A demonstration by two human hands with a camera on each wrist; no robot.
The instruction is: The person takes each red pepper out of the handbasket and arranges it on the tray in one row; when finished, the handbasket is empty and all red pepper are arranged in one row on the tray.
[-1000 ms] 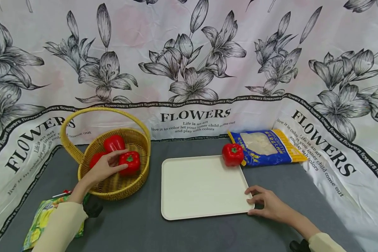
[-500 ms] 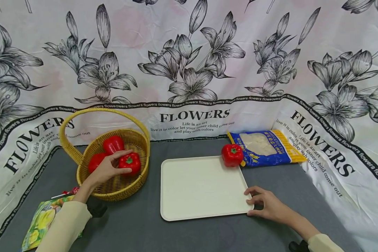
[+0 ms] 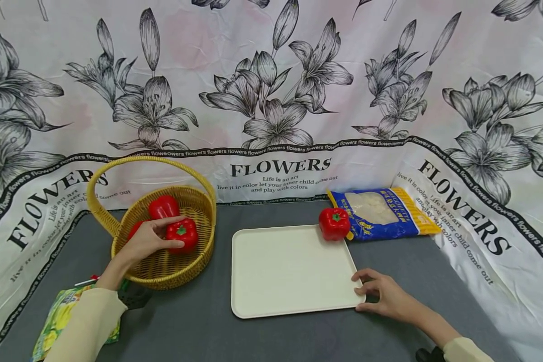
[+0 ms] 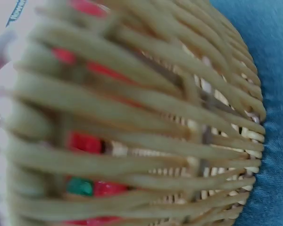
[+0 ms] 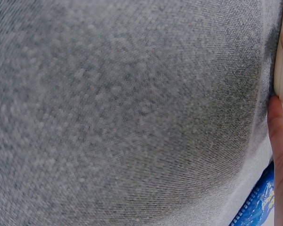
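In the head view, my left hand (image 3: 149,240) reaches into the yellow wicker basket (image 3: 208,206), with its fingers and thumb round a red bell pepper (image 3: 182,236) with a green stem. Two more red peppers lie in there, one behind (image 3: 164,207) and one partly hidden by the hand. My right hand (image 3: 386,294) holds the right edge of a cream rectangular tray (image 3: 294,271) near its front corner. The right wrist view shows fingertips on the tray's rim (image 5: 281,70). In the left wrist view the basket's weave (image 4: 132,165) hides most of the peppers.
A further red pepper (image 3: 334,223) sits at the tray's back right corner, against a blue and yellow packet (image 3: 380,212). A green and yellow packet (image 3: 59,322) lies front left, partly under the left sleeve. Flower-printed cloth (image 3: 271,75) hangs behind the grey table (image 3: 271,342).
Within the basket, my left hand and the pepper it holds have shifted slightly to the left. My right hand and the tray have stayed in place.
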